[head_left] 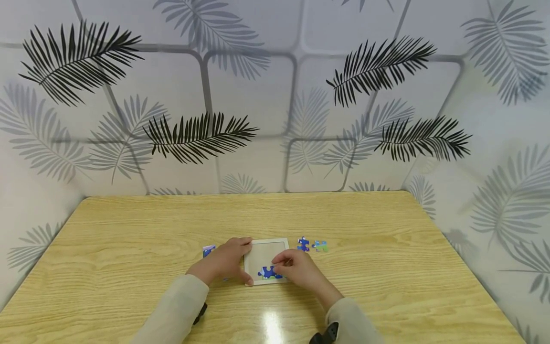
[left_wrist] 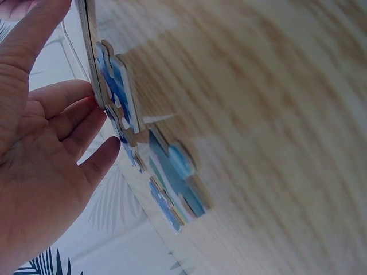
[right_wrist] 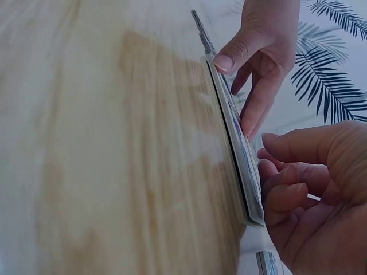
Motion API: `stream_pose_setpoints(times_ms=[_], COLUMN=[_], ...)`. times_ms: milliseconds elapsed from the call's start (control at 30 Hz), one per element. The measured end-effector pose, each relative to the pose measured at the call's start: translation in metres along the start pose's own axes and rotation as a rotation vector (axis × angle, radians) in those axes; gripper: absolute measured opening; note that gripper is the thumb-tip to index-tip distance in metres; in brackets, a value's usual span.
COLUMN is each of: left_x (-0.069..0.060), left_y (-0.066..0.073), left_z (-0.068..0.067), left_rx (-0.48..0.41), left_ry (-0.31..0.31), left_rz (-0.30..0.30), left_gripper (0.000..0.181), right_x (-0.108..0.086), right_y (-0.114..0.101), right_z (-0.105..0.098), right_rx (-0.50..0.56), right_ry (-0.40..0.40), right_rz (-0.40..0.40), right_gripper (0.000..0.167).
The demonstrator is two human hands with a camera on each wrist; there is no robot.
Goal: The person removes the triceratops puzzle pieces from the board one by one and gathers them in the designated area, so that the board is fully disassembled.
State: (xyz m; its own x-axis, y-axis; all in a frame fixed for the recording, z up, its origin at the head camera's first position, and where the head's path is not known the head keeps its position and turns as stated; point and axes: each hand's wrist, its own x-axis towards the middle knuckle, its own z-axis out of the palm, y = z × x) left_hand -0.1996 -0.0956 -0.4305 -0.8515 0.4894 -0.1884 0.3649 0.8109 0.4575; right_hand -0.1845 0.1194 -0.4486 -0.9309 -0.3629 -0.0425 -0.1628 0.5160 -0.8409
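Note:
A square white puzzle frame lies on the table. My left hand holds its left side, thumb at the near corner and fingers at the far one. Blue puzzle pieces lie along the frame's near edge inside it. Over the near right part of the frame is my right hand, thumb and index fingertip at the pieces with a small gap between them. The other fingers are loosely curled in the right wrist view, and no piece shows between them. The right fingers partly cover the right-hand end of these pieces.
Two loose pieces, one mostly blue and one blue and green, lie right of the frame. Several more, including a blue-green piece, lie left of it, partly behind my left hand. Leaf-patterned cloth stands behind the table.

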Motion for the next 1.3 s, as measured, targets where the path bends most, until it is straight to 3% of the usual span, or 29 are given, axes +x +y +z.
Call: stream_pose_setpoints(times_ms=[300,533,667,1300], left_x=[-0.0002,-0.0012,-0.0011,-0.0008], left_y=[-0.0003,0.0009,0.0008,0.0012], left_z=[0.0007,-0.001,-0.0007,-0.0007], left_rx=[0.0,-0.006,-0.004,-0.008], left_ry=[0.001,-0.001,0.0,0.002], left_rz=[0.013,0.015,0.016,0.002], left_gripper=[0.093,0.093,0.093,0.091], right_x=[0.001,0.0007,-0.0005,0.0007], right_y=[0.0011,0.0013,-0.0017,-0.0001], right_z=[0.0047,0.0058,0.0061,0.0064], right_rx=[-0.028,-0.117,-0.151,-0.185], right_ry=[-0.004,0.006,0.002,-0.012], right_rz=[-0.013,-0.055,-0.04,-0.059], right_gripper=[0.006,0.006,0.008,0.009])
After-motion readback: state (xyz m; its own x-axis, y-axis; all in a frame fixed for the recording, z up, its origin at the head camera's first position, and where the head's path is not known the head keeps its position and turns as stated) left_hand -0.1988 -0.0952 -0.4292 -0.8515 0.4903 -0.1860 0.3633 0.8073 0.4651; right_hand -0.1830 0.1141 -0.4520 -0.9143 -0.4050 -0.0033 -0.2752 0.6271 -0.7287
